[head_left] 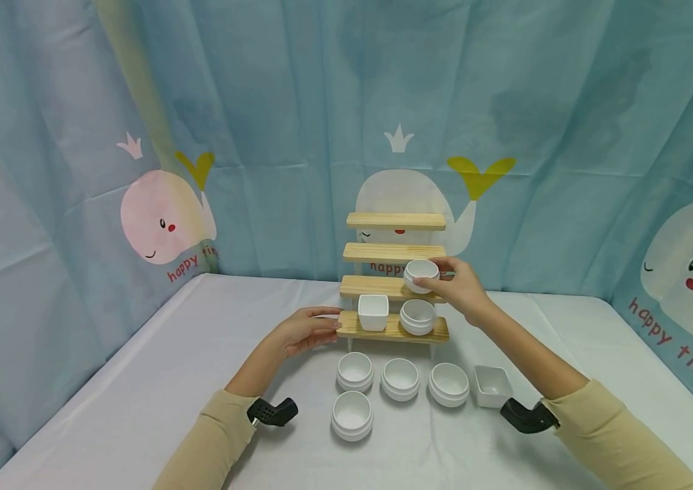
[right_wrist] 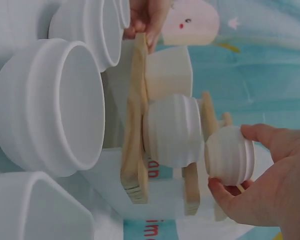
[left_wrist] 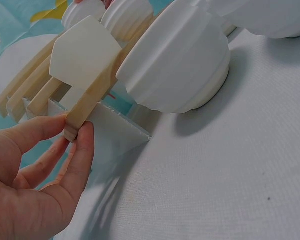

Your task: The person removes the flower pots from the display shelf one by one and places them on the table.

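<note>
My right hand (head_left: 461,289) grips a small round white bowl (head_left: 422,271) between thumb and fingers, at the right end of the second step from the bottom of a wooden tiered stand (head_left: 361,286). In the right wrist view the gripped bowl (right_wrist: 229,155) is at that step; I cannot tell if its base touches the wood. With thumb and fingers, my left hand (left_wrist: 45,175) pinches the left end of the lowest step (left_wrist: 90,102). On this step a square white bowl (head_left: 374,313) stands left of another round white bowl (head_left: 418,317).
Before the stand, several round white bowls (head_left: 400,380) and one square white bowl (head_left: 492,386) sit on the white-covered table (head_left: 156,381). One round bowl (head_left: 352,416) lies nearer. A blue whale-print curtain (head_left: 285,204) hangs behind. Both wrists carry black camera mounts (head_left: 273,412).
</note>
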`<state>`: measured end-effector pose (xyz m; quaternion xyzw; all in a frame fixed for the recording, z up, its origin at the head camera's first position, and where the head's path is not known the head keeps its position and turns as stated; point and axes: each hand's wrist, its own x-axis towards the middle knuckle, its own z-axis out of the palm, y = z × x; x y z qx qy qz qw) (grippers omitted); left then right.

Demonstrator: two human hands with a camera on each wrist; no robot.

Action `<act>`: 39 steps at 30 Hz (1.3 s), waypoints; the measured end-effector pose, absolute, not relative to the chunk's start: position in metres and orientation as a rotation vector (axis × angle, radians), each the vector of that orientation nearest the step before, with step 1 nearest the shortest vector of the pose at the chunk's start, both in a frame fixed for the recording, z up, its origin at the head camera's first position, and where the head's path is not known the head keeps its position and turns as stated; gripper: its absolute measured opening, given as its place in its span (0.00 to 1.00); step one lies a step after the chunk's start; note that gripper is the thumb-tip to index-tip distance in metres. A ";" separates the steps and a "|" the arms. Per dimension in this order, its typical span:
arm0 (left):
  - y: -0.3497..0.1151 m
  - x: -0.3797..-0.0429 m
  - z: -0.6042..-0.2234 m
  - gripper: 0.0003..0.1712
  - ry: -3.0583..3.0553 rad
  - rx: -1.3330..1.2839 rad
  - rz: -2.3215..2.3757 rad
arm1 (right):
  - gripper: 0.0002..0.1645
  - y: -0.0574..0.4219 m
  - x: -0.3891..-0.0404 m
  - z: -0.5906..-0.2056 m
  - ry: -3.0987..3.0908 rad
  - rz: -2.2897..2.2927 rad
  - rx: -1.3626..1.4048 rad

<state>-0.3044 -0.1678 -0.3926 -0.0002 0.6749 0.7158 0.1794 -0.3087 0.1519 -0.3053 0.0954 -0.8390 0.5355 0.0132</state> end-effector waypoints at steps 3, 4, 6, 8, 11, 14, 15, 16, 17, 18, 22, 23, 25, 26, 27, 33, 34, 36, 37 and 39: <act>-0.168 -0.304 -0.392 0.31 1.904 0.004 2.025 | 0.42 0.154 -0.305 -0.304 -2.605 1.697 0.312; -0.168 -0.304 -0.392 0.31 1.903 0.004 2.025 | 0.42 0.154 -0.303 -0.304 -2.602 1.701 0.317; -0.168 -0.304 -0.392 0.31 1.903 0.005 2.026 | 0.42 0.156 -0.301 -0.303 -2.595 1.713 0.321; -0.168 -0.304 -0.393 0.31 1.903 0.001 2.027 | 0.42 0.157 -0.298 -0.303 -2.587 1.724 0.329; -0.168 -0.305 -0.393 0.31 1.906 -0.006 2.028 | 0.41 0.159 -0.296 -0.303 -2.591 1.717 0.341; -0.168 -0.305 -0.394 0.31 1.906 -0.007 2.029 | 0.42 0.162 -0.292 -0.302 -2.600 1.720 0.348; -0.168 -0.305 -0.394 0.31 1.905 -0.006 2.029 | 0.43 0.162 -0.291 -0.302 -2.602 1.728 0.350; -0.168 -0.305 -0.394 0.31 1.904 -0.005 2.030 | 0.43 0.163 -0.290 -0.302 -2.602 1.733 0.352; -0.168 -0.305 -0.394 0.31 1.903 -0.001 2.030 | 0.43 0.164 -0.288 -0.302 -2.603 1.734 0.358; -0.168 -0.305 -0.394 0.31 1.902 0.002 2.029 | 0.43 0.165 -0.287 -0.303 -2.605 1.736 0.360; -0.168 -0.304 -0.393 0.31 1.898 0.011 2.035 | 0.43 0.167 -0.281 -0.302 -2.602 1.729 0.381; -0.168 -0.304 -0.393 0.31 1.896 0.013 2.037 | 0.43 0.167 -0.280 -0.302 -2.601 1.730 0.381; -0.167 -0.304 -0.393 0.31 1.892 0.013 2.043 | 0.43 0.167 -0.277 -0.302 -2.601 1.734 0.381; -0.167 -0.304 -0.393 0.31 1.889 0.013 2.046 | 0.43 0.168 -0.276 -0.302 -2.603 1.737 0.382; -0.167 -0.304 -0.393 0.31 1.888 0.013 2.048 | 0.43 0.168 -0.275 -0.302 -2.606 1.739 0.382; -0.167 -0.303 -0.393 0.31 1.886 0.018 2.051 | 0.43 0.169 -0.265 -0.301 -2.613 1.750 0.394; -0.167 -0.303 -0.393 0.31 1.886 0.016 2.052 | 0.43 0.169 -0.264 -0.302 -2.610 1.749 0.399; -0.167 -0.303 -0.393 0.31 1.886 0.013 2.051 | 0.43 0.170 -0.261 -0.302 -2.605 1.745 0.413; -0.167 -0.303 -0.393 0.31 1.888 0.013 2.050 | 0.43 0.171 -0.259 -0.303 -2.604 1.739 0.418; -0.167 -0.303 -0.393 0.31 1.886 0.015 2.049 | 0.41 0.172 -0.257 -0.304 -2.602 1.727 0.428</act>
